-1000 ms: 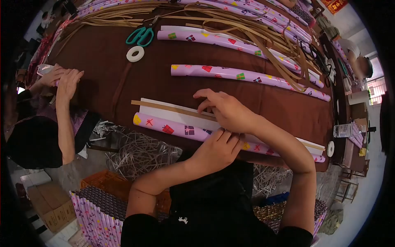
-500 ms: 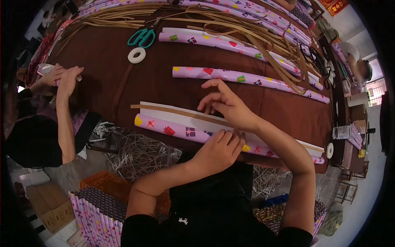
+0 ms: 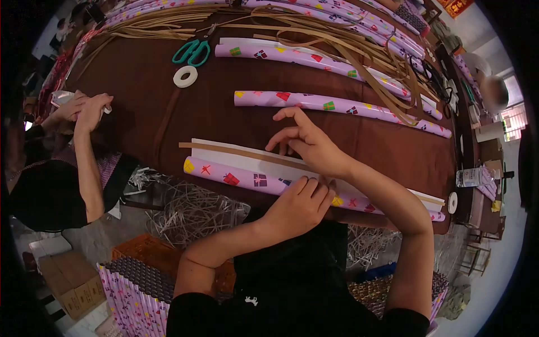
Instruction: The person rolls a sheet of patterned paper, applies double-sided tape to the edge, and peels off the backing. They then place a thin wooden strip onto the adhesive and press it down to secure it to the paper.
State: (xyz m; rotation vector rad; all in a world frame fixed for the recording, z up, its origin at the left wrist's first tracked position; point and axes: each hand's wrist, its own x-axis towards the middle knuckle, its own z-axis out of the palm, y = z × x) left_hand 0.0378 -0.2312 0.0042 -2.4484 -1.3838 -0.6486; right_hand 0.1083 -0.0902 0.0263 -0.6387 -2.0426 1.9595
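Before me lies a lilac gift-wrap roll [image 3: 231, 178] with a gift-box print, its white inner edge unrolled along the far side. A narrow brown strip [image 3: 236, 153] runs lengthwise over that white edge. My left hand [image 3: 297, 206] rests on the middle of the roll, fingers bent and pressed together against the paper; its fingertips are partly hidden. Just above it, my right hand [image 3: 307, 143] hovers over the white edge, fingers half-curled and apart, with nothing visible in them. Farther back lies a second printed roll [image 3: 292, 101], with another roll [image 3: 281, 55] behind it.
Green-handled scissors [image 3: 192, 52] and a white tape roll [image 3: 185, 76] lie at the back left, near bundled brown strips [image 3: 151, 25]. Another tape roll [image 3: 452, 203] sits at the right edge. At left, a co-worker's hands [image 3: 84, 109] hold something. A crate [image 3: 140, 247] stands below.
My hands hold nearly the same pose over the roll, the right one shifting slightly left. The view has moved a little. The co-worker's hands have shifted slightly.
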